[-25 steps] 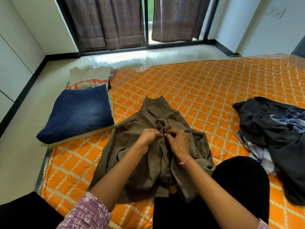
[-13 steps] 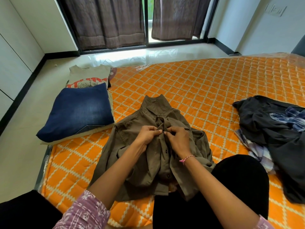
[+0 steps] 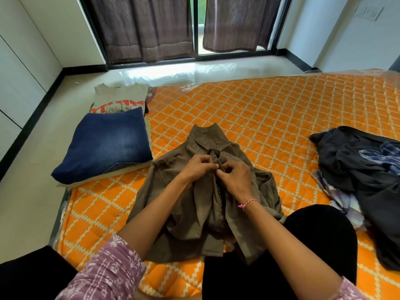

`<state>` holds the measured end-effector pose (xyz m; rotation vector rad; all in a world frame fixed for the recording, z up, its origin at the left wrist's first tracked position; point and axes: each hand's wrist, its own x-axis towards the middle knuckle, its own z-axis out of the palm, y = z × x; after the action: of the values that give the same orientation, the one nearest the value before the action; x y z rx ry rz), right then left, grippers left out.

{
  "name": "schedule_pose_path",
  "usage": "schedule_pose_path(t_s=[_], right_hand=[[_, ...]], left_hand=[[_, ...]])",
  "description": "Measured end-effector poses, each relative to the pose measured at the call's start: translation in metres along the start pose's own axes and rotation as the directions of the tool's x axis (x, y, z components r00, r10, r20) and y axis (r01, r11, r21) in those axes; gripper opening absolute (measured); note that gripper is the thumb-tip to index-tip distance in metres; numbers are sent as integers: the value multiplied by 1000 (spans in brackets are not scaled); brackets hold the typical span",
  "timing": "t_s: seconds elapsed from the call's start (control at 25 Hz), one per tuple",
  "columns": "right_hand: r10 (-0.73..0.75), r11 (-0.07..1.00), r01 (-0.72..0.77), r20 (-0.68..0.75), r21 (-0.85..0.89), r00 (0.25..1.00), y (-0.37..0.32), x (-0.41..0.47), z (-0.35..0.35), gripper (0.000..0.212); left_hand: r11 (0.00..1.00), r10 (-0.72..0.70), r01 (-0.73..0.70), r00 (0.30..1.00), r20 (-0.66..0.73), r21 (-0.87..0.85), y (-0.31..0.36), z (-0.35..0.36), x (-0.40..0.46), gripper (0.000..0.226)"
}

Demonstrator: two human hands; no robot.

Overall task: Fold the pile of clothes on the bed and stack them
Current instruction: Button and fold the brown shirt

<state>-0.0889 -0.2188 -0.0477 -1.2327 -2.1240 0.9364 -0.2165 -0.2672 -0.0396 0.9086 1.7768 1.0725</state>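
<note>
While olive shirt lies on mattress, left hand, right hand pinch its placket.

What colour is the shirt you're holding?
Olive brown, plain. The head view shows the shirt well.

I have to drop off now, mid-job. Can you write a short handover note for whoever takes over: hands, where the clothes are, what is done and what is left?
Left hand and right hand: both pinch the front placket of the olive shirt, apparently buttoning it.
Olive shirt: spread collar-away on the orange mattress, in front of the person's knees, not yet folded.
Done: folded jeans stacked at the mattress's left edge, a folded printed T-shirt just behind them.
Left: finish the shirt front, fold it, stack it; then the unfolded pile on the right, dark garments and plaid ones.
</note>
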Motion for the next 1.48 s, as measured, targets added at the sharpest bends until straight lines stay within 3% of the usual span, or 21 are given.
schedule_pose_path(t_s=[0.12,0.2,0.28,0.32,0.36,0.48,0.64,0.76,0.88,0.96,1.04,1.12,1.2,1.28,1.4,1.48], right_hand=[[11,999,-11,-1,-51,1000,-10,7,1,26],[24,998,-25,-11,-61,1000,-19,19,-2,34],[41,997,-41,-1,-72,999,-27,32,-8,36],[44,996,-43,13,-80,999,-29,38,-10,36],[50,995,-47,26,-86,998,-30,43,-12,35],[93,993,-90,53,-72,994,-29,56,-13,26],[209,974,-221,159,57,965,-31,68,-12,24],[281,905,-357,301,234,911,-28,67,-20,27],[290,817,-438,390,376,874,-28,64,-28,21],[271,856,-429,455,288,848,-27,60,-37,20],[273,935,-353,557,39,785,-22,49,-48,23],[332,943,-278,571,-182,751,-16,33,-55,24],[346,930,-251,407,-269,845,-10,17,-50,31],[329,927,-272,216,-258,919,-9,6,-43,25],[311,884,-237,129,-404,941,-12,-6,-43,33],[229,849,-163,71,-502,971,-18,-13,-50,24]], left_hand=[[996,45,-47,998,37,76,-1,-5,7,26],[978,111,-73,975,-191,197,-1,-3,2,16],[902,329,-117,809,-488,415,0,2,-11,16],[854,431,-153,743,-512,497,-1,6,-17,14],[832,457,-168,749,-480,529,-3,10,-21,12],[858,207,19,902,-379,514,-5,32,-25,19],[790,42,255,884,-465,557,3,49,-21,39],[784,69,247,877,-476,569,12,49,-7,36],[853,103,140,899,-426,502,17,47,0,21],[917,35,120,926,-376,381,11,39,2,14],[959,-62,131,961,-268,250,1,25,3,6],[974,-127,152,981,-146,170,-3,13,-4,9],[980,-128,138,988,-83,141,0,7,-12,15],[986,-118,123,992,-51,116,4,6,-20,22],[988,-101,104,994,-38,117,9,7,-27,26],[982,-75,77,997,-16,173,10,10,-32,26]])
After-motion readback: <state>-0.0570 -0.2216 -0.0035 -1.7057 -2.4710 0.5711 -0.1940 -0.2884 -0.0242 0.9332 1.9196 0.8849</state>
